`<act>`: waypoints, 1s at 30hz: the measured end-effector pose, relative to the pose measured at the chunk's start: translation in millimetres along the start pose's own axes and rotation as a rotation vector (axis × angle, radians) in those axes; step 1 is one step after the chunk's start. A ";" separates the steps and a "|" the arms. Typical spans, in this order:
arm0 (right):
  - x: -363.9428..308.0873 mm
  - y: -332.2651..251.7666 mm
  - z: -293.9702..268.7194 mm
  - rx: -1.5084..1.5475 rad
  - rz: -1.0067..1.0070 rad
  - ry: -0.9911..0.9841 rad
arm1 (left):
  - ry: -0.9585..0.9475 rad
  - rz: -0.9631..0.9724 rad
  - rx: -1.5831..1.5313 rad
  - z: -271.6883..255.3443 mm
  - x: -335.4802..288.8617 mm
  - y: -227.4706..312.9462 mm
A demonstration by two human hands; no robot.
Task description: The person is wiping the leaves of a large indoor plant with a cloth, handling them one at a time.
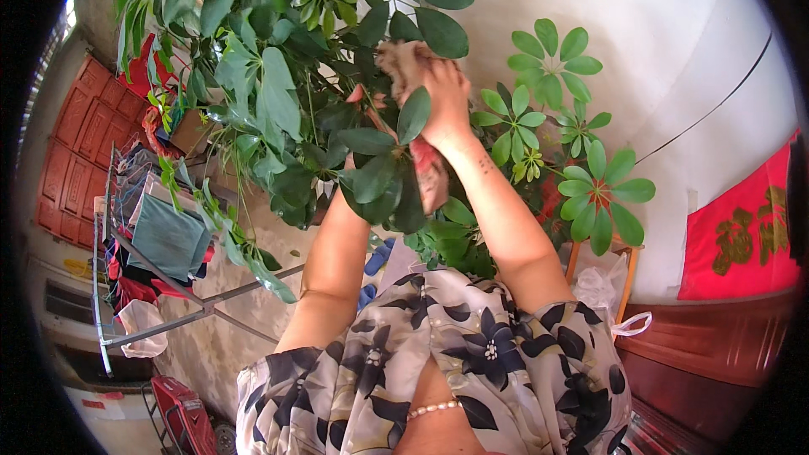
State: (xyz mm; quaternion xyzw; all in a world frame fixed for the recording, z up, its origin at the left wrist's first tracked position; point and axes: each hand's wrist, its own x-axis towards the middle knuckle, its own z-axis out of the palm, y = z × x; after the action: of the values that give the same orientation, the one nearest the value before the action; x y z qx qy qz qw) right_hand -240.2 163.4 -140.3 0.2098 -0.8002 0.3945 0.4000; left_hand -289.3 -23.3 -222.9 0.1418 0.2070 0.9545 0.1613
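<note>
A large potted-type plant with glossy dark green leaves (278,93) fills the upper left and middle in front of me. Up among its leaves my right hand (445,101) is closed on a crumpled beige and brown patterned cloth (403,66). A pinkish-red patterned end of cloth (430,173) hangs below my right wrist, partly covered by leaves. My left forearm (333,274) reaches up into the foliage. Leaves hide most of my left hand, so its fingers and anything in them cannot be made out.
Lighter green leaf clusters (552,67) spread at right against the white wall (657,42). A metal drying rack (206,310) with clothes stands at left, near a reddish door (84,152). Blue slippers (379,257) lie on the floor. Dark red wooden furniture (708,341) is at right.
</note>
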 end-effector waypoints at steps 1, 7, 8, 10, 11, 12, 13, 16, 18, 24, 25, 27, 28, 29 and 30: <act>-9.2 -4.6 13.7 0.083 0.002 0.006 | 0.059 -0.060 0.189 -46.5 -20.5 43.5; -23.8 71.7 13.4 0.613 0.562 -0.050 | -0.112 -0.040 0.047 56.4 -12.5 -11.1; -24.3 69.0 11.7 0.875 0.743 -0.015 | -0.119 -0.035 0.038 63.2 -16.5 -9.9; -25.4 64.7 6.4 1.001 0.734 0.249 | -0.138 -0.031 0.016 75.3 -19.5 -7.9; -25.5 63.1 0.2 1.076 0.702 0.349 | -0.144 -0.030 0.007 79.9 -19.8 -8.1; -24.2 62.6 -4.0 1.092 0.731 0.354 | -0.150 -0.035 0.003 85.7 -19.2 -8.3; -21.8 59.8 -5.5 0.999 0.568 0.377 | -0.153 -0.034 0.006 90.6 -17.5 -8.0; -11.9 36.2 -12.7 0.561 0.121 0.283 | -0.136 -0.020 0.021 93.0 -10.2 -12.3; -9.3 14.3 -15.4 0.364 0.060 -0.035 | -0.098 0.027 0.058 78.7 -5.9 -19.1; -48.4 -27.6 -1.5 0.345 -0.301 -0.389 | 0.212 0.590 0.733 -66.2 0.1 8.8; -53.2 -36.4 -6.1 0.285 -0.357 -0.508 | 0.291 0.732 0.880 -101.1 -15.2 26.7; -37.8 -16.6 -3.7 0.197 -0.356 -0.338 | 0.143 0.541 0.903 -99.8 -6.5 20.2; -28.1 -12.3 -0.4 0.163 -0.363 -0.255 | 0.076 0.456 0.917 -96.2 -8.9 20.0; -20.4 -14.3 3.0 -0.172 -0.255 -0.232 | 0.016 0.376 0.932 -91.8 -15.1 21.0; -15.7 -9.7 3.6 -0.223 -0.196 -0.158 | -0.002 0.317 0.912 -76.6 -15.3 15.5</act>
State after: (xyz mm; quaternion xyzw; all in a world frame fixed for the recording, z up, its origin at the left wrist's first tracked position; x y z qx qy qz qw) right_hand -226.3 155.0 -149.8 0.2716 -0.8437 0.2448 0.3930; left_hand -305.1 -69.0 -286.1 0.2289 0.5801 0.7791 -0.0644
